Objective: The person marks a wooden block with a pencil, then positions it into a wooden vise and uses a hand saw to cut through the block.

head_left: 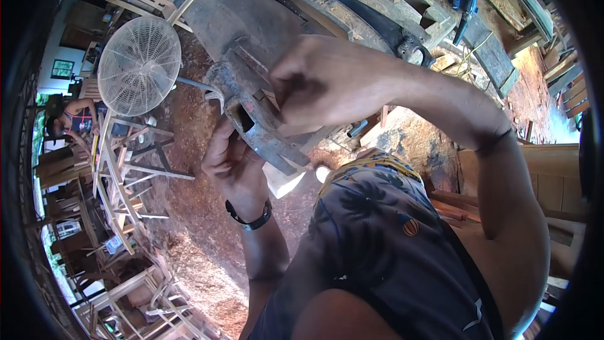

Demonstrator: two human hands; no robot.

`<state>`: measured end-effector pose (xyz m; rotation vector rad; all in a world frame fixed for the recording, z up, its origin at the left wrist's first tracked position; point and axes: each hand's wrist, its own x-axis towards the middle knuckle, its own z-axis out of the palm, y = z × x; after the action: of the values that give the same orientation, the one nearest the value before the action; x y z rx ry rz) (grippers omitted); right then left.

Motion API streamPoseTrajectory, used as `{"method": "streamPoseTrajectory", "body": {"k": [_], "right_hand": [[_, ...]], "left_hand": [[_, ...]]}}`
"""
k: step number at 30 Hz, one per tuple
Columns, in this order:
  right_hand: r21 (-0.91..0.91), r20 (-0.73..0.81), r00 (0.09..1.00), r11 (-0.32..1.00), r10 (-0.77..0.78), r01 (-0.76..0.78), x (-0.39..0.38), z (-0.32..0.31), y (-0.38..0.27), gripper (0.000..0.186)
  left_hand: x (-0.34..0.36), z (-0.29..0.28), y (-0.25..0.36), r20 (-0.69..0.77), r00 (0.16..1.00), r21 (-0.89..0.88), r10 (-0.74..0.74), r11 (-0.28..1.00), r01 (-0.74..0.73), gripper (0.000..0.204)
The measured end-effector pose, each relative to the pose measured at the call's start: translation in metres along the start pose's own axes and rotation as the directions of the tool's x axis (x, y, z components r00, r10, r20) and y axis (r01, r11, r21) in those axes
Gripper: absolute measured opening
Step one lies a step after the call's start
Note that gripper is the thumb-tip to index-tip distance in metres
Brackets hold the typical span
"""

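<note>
A worn, rusty metal machine part (272, 140) with a squarish opening juts out from the workbench's end. Against its underside, my left hand (236, 160), with a dark band on the wrist, is closed, the fingertips partly hidden by the metal. My right hand (330, 82) is curled into a fist just above and to the right of the same part. What its fingers hold, if anything, is hidden. A thin wooden piece (270, 99) shows beside the right fist. Behind both hands lies the grey, dusty machine top (229, 16).
A round caged fan (139, 66) stands to the left. Beyond it are wooden frames (129, 182) and another person (75, 119). Blue-and-black power tools (465, 16) lie on the bench at the upper right. Reddish sawdust covers the floor (201, 214).
</note>
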<state>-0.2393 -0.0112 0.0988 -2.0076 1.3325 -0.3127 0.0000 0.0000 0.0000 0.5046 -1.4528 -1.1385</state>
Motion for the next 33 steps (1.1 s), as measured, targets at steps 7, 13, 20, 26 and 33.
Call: {"method": "streamPoseTrajectory", "body": {"k": [7,13,20,26,33], "right_hand": [[0.157,-0.356,0.862,0.887,-0.36,0.435,0.014,0.059,0.051,0.066],[0.22,-0.428,0.856,0.885,-0.29,0.41,0.043,0.112,0.07,0.073],[0.242,-0.453,0.845,0.873,-0.284,0.423,0.047,0.117,0.075,0.06],[0.195,-0.435,0.831,0.864,-0.347,0.464,0.045,0.112,0.069,0.059],[0.248,-0.351,0.846,0.831,-0.402,0.498,0.044,0.135,0.052,0.058]], "left_hand": [[0.005,-0.011,0.0,-0.054,0.998,-0.014,0.012,1.0,-0.013,0.048],[0.009,-0.018,0.001,-0.026,0.999,-0.15,-0.027,0.988,0.023,0.054],[0.009,-0.019,0.004,-0.196,0.98,0.02,-0.044,0.999,0.048,0.041],[0.004,-0.01,0.014,-0.31,0.951,0.07,-0.015,0.997,0.039,0.038],[-0.028,-0.021,0.039,-0.308,0.951,-0.003,-0.009,1.0,0.009,0.05]]}}
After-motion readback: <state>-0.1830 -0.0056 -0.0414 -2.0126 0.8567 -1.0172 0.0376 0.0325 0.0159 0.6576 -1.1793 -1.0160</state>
